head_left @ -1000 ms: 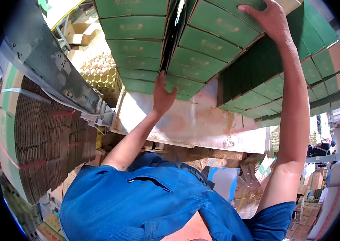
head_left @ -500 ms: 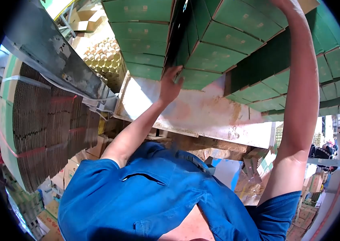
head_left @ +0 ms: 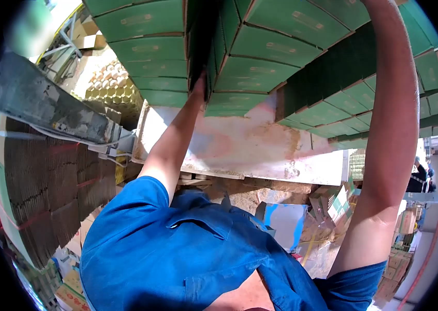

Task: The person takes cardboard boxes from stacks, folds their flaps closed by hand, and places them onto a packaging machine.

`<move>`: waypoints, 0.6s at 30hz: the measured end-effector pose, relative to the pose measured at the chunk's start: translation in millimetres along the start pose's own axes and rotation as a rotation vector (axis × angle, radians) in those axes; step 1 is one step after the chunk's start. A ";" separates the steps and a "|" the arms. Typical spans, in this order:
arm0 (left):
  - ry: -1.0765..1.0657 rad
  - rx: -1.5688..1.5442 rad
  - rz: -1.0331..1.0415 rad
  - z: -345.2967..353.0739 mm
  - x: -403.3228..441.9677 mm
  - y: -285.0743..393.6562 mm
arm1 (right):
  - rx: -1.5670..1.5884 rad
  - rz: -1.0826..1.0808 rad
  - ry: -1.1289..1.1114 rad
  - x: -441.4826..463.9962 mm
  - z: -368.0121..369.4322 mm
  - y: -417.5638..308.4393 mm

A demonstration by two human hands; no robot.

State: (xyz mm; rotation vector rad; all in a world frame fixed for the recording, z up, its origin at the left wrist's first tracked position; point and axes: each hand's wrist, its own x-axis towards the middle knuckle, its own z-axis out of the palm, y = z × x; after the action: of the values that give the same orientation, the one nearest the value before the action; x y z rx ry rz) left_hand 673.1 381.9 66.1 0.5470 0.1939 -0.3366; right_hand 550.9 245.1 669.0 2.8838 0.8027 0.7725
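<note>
Green cardboard boxes stand in tall stacks, with a dark narrow gap between the left stack and the middle stack. My left hand reaches into that gap at the middle stack's near left edge; shadow and the boxes hide its fingers. My right arm stretches up along the right side of the middle stack. Only the wrist end of my right hand shows at the top edge, beside the upper boxes, with its fingers out of frame. A worn white platform lies under the stacks.
More green boxes are stacked to the right. At left stand a grey metal post, bundled flat cardboard and egg trays with eggs. A blue-and-white panel is low behind the platform. A distant person is at right.
My left hand has gone from the middle stack's near corner deeper into the gap. The view has shifted, so the stacks appear further left. My right arm stays raised.
</note>
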 end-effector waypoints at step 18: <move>0.382 1.459 1.117 60.1 -238.3 24.1 | -0.077 0.330 0.294 -60.9 3.7 46.8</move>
State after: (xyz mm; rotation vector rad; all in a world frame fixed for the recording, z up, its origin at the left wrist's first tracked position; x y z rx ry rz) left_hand 466.4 431.0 191.8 2.0331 -0.0523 0.8401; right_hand 529.6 174.7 646.5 2.9068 0.3013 1.2508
